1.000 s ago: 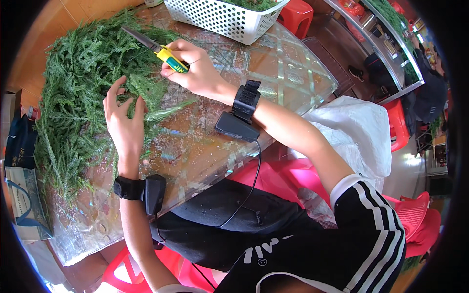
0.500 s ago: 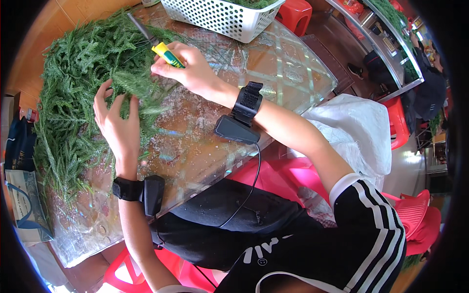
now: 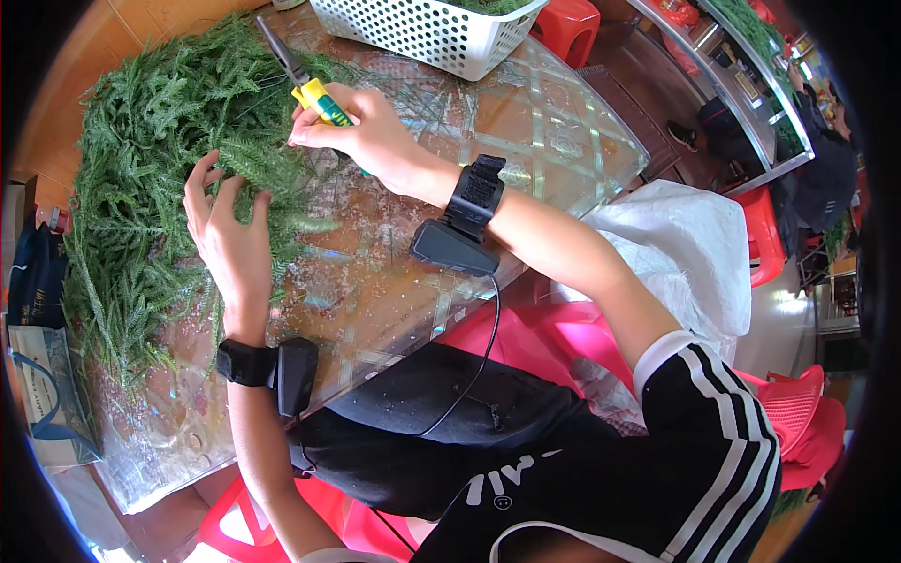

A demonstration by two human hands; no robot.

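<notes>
The right hand (image 3: 371,136), upper centre of the frame, is clamped around the yellow handles of a pair of pliers (image 3: 305,80) — the dark metal nose points up and to the left, over the edge of a heap of green fir-like sprigs (image 3: 141,169). That heap fills the upper left and left of the frame and lies on a glass-topped table (image 3: 526,122). The left hand (image 3: 230,239), left of centre, has its fingers spread and curled, resting on the sprigs at the heap's right edge; whether it pinches a single sprig I cannot tell. Each wrist wears a black band with a small black box on it, and a thin cable hangs from the right one. A white perforated basket (image 3: 422,33) with more greenery stands at the top of the frame, just beyond the pliers. Red plastic stools (image 3: 798,403) show at the lower right and under the table — the person's lap, in dark clothes, fills the bottom
</notes>
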